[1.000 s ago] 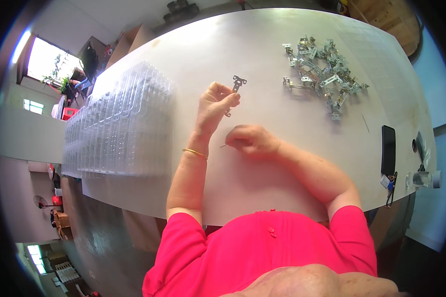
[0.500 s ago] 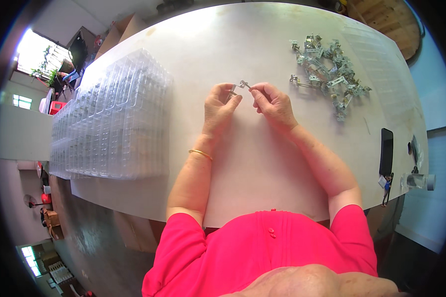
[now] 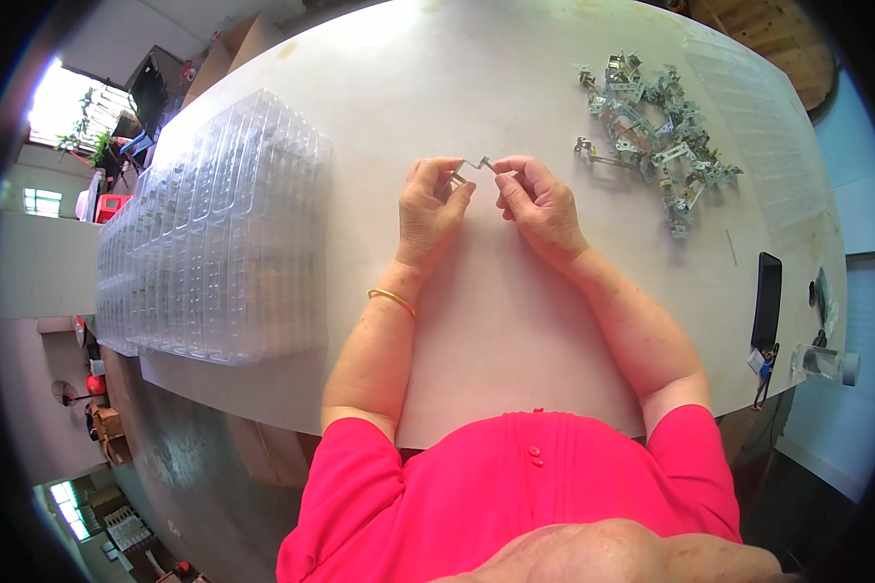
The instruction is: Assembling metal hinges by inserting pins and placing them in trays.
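Over the middle of the pale table, my left hand (image 3: 432, 212) pinches a small silvery metal bracket (image 3: 460, 179) between thumb and fingers. My right hand (image 3: 544, 204) is level with it, a short gap away, its thumb and index finger closed on the far end of the same metal piece. A thin bent part (image 3: 484, 163) spans the gap between the fingertips. Whether it is one part or two joined together I cannot tell. To the right of my hands lies a loose heap of similar metal brackets (image 3: 669, 154).
Stacked clear plastic trays (image 3: 233, 233) stand at the left. More clear trays (image 3: 749, 126) lie at the far right. Near the right edge are a black phone (image 3: 767, 296), keys (image 3: 763, 374), a clear bottle (image 3: 824, 364) and a thin rod (image 3: 731, 248).
The metal piece between my fingertips has turned slightly, and its bent part sits a little further right. Both hands keep their pinch. The whole view has shifted slightly.
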Action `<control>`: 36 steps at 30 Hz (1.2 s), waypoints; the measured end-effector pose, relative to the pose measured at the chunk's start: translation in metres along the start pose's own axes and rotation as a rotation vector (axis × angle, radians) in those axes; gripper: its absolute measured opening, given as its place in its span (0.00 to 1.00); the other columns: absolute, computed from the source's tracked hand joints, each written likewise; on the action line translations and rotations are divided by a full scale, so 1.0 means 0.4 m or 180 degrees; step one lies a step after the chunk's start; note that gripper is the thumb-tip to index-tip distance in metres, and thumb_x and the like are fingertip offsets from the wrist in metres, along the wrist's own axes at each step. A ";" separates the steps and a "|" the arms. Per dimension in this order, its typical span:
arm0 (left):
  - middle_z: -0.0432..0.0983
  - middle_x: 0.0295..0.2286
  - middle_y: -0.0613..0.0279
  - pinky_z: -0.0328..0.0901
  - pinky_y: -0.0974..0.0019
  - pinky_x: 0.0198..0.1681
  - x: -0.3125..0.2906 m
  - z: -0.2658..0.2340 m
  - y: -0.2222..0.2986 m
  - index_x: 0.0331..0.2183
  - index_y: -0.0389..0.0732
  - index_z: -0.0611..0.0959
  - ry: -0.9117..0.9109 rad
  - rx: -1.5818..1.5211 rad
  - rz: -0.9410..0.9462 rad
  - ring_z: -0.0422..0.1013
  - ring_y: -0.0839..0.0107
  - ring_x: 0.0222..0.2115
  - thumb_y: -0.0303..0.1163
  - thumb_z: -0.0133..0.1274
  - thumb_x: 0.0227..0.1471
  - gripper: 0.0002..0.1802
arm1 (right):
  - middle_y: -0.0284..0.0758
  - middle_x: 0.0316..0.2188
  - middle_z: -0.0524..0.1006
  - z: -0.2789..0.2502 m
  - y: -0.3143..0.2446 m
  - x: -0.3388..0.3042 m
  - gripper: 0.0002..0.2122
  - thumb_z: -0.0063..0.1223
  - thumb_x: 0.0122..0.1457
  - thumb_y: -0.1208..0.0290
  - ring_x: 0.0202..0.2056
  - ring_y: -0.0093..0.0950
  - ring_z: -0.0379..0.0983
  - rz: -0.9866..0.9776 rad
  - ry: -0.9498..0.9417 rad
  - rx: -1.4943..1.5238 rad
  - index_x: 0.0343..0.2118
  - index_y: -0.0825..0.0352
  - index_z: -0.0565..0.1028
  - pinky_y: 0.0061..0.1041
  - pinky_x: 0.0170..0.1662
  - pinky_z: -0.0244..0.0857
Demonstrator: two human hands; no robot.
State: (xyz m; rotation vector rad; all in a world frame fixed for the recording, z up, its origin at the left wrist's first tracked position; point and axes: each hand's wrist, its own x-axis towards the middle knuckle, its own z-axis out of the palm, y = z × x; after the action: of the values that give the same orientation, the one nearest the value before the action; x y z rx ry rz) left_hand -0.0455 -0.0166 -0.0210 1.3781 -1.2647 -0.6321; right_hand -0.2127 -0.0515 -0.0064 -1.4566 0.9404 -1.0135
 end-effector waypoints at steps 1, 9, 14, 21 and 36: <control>0.70 0.32 0.70 0.67 0.76 0.32 -0.001 -0.003 0.004 0.41 0.39 0.79 0.0009 0.0113 0.0068 0.68 0.83 0.27 0.20 0.61 0.49 0.15 | 0.30 0.22 0.76 -0.001 -0.001 0.000 0.08 0.52 0.64 0.71 0.24 0.16 0.72 0.0000 -0.0028 0.0005 0.44 0.67 0.75 0.18 0.28 0.68; 0.69 0.33 0.69 0.65 0.75 0.30 -0.008 -0.006 0.010 0.40 0.39 0.80 0.0088 0.0360 0.0330 0.65 0.82 0.26 0.19 0.62 0.47 0.15 | 0.31 0.23 0.76 -0.007 0.007 -0.003 0.11 0.52 0.64 0.72 0.25 0.16 0.72 -0.0089 -0.0152 0.0089 0.48 0.66 0.71 0.18 0.30 0.69; 0.70 0.32 0.66 0.65 0.74 0.28 -0.012 -0.005 0.009 0.40 0.41 0.81 -0.0049 0.0794 0.0852 0.66 0.79 0.25 0.17 0.62 0.44 0.18 | 0.30 0.23 0.76 -0.007 0.001 -0.005 0.12 0.52 0.64 0.72 0.25 0.16 0.72 -0.0066 -0.0195 0.0103 0.49 0.67 0.71 0.19 0.30 0.69; 0.73 0.34 0.63 0.67 0.71 0.27 -0.015 0.002 0.007 0.40 0.43 0.81 -0.0069 0.1050 0.1086 0.67 0.76 0.26 0.16 0.61 0.43 0.19 | 0.29 0.26 0.76 -0.006 0.009 -0.001 0.08 0.53 0.64 0.72 0.28 0.15 0.70 0.0094 -0.0228 0.0165 0.44 0.66 0.75 0.18 0.32 0.68; 0.74 0.33 0.71 0.67 0.76 0.34 -0.022 -0.006 0.014 0.41 0.40 0.81 -0.0141 -0.0112 0.0051 0.70 0.83 0.30 0.18 0.61 0.49 0.15 | 0.24 0.24 0.72 -0.013 0.025 0.004 0.05 0.57 0.62 0.69 0.23 0.11 0.62 -0.0024 0.0325 0.0649 0.37 0.63 0.77 0.15 0.26 0.59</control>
State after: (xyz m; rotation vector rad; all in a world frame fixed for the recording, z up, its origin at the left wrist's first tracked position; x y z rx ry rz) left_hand -0.0477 -0.0069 -0.0178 1.3303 -1.2929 -0.6741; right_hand -0.2172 -0.0557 -0.0160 -1.2493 0.8768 -1.1633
